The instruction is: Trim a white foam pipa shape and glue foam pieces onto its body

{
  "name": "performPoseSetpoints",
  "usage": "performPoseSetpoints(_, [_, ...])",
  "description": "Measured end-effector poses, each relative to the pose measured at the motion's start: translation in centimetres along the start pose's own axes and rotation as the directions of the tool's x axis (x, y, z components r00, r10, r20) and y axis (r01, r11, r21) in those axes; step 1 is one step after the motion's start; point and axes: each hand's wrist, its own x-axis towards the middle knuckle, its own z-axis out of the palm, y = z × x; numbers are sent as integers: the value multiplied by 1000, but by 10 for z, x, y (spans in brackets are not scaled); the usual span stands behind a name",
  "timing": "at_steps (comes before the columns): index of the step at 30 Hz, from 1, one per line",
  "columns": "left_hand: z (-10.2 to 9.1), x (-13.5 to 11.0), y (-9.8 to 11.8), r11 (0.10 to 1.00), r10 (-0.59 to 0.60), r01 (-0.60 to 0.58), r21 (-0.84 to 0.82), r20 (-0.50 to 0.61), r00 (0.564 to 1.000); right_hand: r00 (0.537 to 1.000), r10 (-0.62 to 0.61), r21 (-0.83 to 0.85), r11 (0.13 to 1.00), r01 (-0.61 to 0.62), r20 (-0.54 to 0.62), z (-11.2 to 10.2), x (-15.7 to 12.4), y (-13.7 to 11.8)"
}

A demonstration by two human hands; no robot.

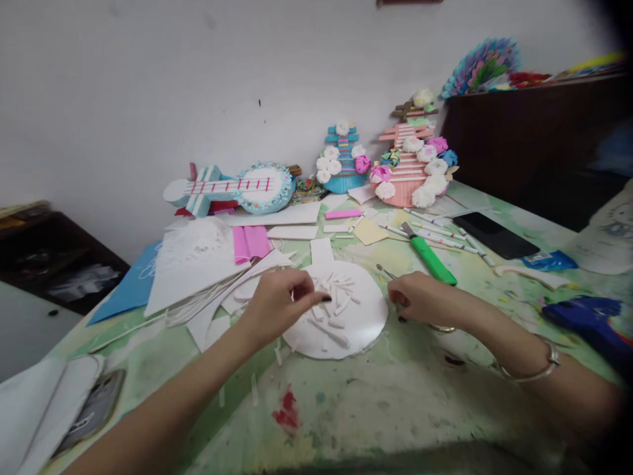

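Note:
A round white board (363, 316) with a short neck lies flat on the table, and small white strips (339, 297) are scattered in a heap over its middle. My left hand (281, 303) hovers above the board's left side, thumb and fingers closed together near the strips; whatever is between the fingertips is too small to make out. Just off the board's right edge, my right hand (415, 297) has its fingers curled round a thin metallic tool (383, 269) with a dark rounded tip. The rest of that tool is hidden by the hand.
White paper sheets and a pink piece (251, 244) lie left. A green cutter (432, 260), several marker pens (435, 234), a black phone (494, 234) and a blue glue gun (588, 320) are right. Decorated instrument models (267, 188) stand along the wall.

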Motion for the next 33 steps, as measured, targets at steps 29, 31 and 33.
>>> performPoseSetpoints(29, [37,-55,-37,956,161,-183,230,112,981,1000,-1,-5,1000,1,-19,14,0,-24])
performPoseSetpoints(31, [33,-53,-39,963,122,-139,230,87,989,999,-47,59,997,48,-6,8,-3,-24])
performPoseSetpoints(33, [27,-52,-42,961,64,-85,263,87,994,989,-149,132,981,145,20,7,-6,-26])
